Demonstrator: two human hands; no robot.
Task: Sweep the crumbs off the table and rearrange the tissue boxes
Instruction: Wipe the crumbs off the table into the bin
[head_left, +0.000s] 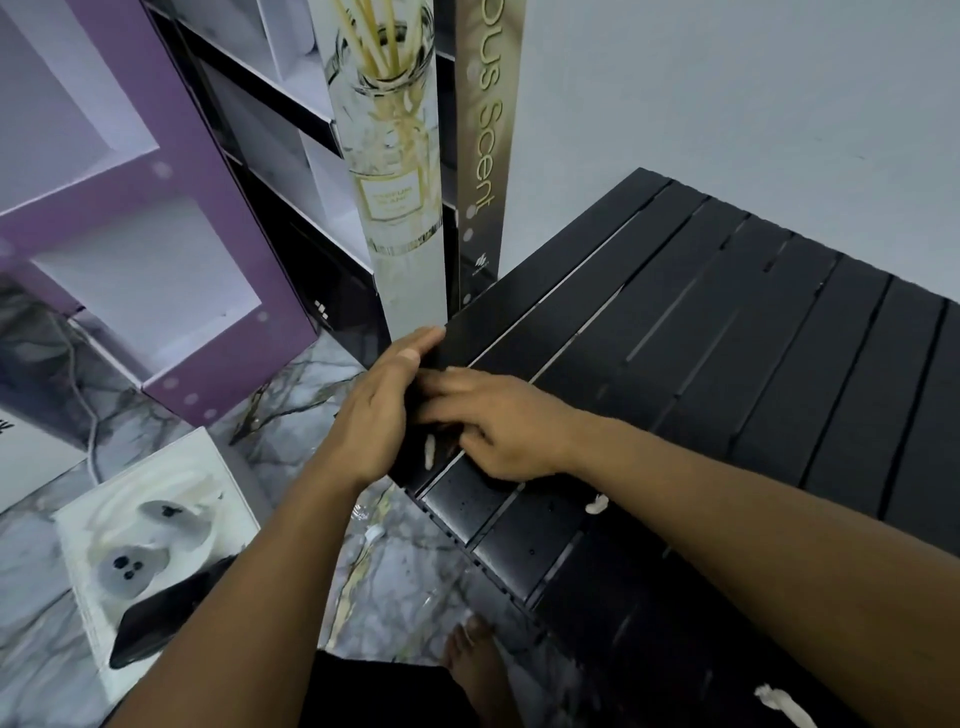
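A crumb (779, 704) lies on the table (727, 338) by your right elbow, another crumb (597, 503) beside that wrist. The tissue box (150, 545) sits on the floor left of your left forearm. Your left hand (374, 410) is flat, released, against the table edge. Your right hand (498, 426) rests loose on the slats, grasping nothing, with a third crumb (430, 451) between the two hands. Beyond them a purple shelf (171, 234) and a diffuser panel (400, 156) crowd the corner.
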